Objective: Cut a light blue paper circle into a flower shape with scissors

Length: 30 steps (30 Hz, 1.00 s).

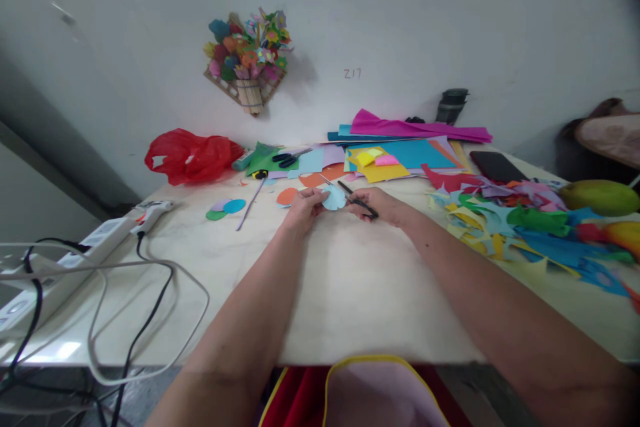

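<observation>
Over the middle of the table, my left hand (305, 208) is closed on a light blue paper piece (334, 197) with a rounded, scalloped outline. My right hand (370, 203) grips black-handled scissors (364, 206), whose blades reach up and left near the paper's edge. Whether the blades touch the paper, I cannot tell. Just left of my left hand lies an orange paper circle (287, 197). Farther left are overlapping paper circles, among them a blue one (235, 206) and a green one (216, 215). A thin purple strip (251, 204) lies between these and my left hand.
At the back lie a red plastic bag (187, 155), a second pair of scissors (289, 159), coloured sheets (410, 153) and a magenta roll (420, 128). Paper scraps (500, 220), a phone (497, 165) and a mango (600, 197) are right. Power strips (95, 247) with loose cables line the left edge.
</observation>
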Motion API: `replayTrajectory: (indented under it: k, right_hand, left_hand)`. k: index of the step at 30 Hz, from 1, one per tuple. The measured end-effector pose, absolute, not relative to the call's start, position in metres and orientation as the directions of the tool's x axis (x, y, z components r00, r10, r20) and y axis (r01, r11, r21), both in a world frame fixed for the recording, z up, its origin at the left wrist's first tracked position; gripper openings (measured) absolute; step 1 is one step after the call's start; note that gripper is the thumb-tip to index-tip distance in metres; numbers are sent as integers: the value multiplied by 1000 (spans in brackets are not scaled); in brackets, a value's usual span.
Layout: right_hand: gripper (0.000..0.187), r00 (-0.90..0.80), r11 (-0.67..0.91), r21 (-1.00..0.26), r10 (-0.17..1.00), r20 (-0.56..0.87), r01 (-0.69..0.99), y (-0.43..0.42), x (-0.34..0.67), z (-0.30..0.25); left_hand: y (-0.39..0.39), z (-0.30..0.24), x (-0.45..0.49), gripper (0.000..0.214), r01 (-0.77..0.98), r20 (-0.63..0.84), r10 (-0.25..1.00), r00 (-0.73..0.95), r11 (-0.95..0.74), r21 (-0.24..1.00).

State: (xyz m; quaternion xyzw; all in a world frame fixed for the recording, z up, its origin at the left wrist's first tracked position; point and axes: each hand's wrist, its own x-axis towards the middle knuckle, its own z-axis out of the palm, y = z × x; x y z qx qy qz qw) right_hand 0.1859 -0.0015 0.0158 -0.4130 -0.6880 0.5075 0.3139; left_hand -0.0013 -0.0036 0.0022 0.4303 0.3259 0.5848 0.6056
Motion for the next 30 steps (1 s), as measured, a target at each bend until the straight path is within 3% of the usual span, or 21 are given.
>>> replayTrajectory:
  k: [30]
  right_hand:
    - [23,-467,133,-958,884,-2,256,-2,185,16]
  left_hand:
    - [-4,3,-2,25,-442,91,992,86,-44,896]
